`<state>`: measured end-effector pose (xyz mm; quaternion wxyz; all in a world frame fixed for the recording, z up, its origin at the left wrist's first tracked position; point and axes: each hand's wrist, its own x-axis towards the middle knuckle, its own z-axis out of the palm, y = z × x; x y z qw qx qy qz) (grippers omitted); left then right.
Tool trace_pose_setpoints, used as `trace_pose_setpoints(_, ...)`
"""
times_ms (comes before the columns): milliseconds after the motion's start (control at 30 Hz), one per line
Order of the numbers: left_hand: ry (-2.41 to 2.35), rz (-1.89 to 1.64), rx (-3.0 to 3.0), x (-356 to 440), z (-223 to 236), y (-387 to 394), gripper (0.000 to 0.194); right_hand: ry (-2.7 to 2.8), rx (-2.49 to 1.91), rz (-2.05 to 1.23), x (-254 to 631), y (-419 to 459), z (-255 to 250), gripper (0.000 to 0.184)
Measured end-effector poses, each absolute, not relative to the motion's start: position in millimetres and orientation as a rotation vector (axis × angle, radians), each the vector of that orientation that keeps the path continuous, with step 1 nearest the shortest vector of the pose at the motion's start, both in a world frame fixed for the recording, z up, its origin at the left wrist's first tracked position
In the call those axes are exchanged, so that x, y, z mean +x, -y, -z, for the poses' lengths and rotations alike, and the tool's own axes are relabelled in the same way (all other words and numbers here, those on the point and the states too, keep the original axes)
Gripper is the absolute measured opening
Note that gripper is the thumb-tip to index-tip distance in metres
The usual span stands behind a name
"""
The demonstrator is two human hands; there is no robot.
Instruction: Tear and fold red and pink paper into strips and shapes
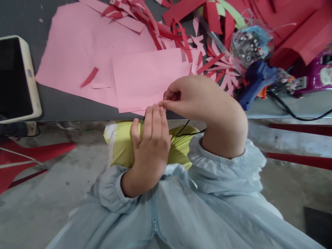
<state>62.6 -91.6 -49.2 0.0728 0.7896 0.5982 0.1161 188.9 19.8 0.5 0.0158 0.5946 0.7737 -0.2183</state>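
Note:
A rectangular pink sheet of paper (142,77) lies near the front edge of the table, its near border showing a narrow doubled strip. My left hand (153,141) is laid flat with the fingers stretched out, fingertips at that near border. Beside those fingertips, my right hand (188,97) is bent in a pinch at the same border, thumb and forefinger together on the paper's edge. What exactly sits between these fingers is mostly hidden. Beneath the rectangle spreads a larger pink sheet (75,45) with a small red strip (89,77) on it.
Red and pink paper scraps (207,62) are heaped at the back and right. A blue glue gun (255,81) with a black cord lies right, near a container of beads (251,45) and red paper sheets (306,31). At the left edge is a phone in a pale case (32,76).

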Motion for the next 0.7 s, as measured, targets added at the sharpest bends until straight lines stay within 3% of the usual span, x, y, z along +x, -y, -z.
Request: trace_pose_setpoints(700, -1.961, -0.42, 2.202, 52, 48, 90, 0.06, -2.385, 1.96, 0.639, 201, 2, -10, 0.016)
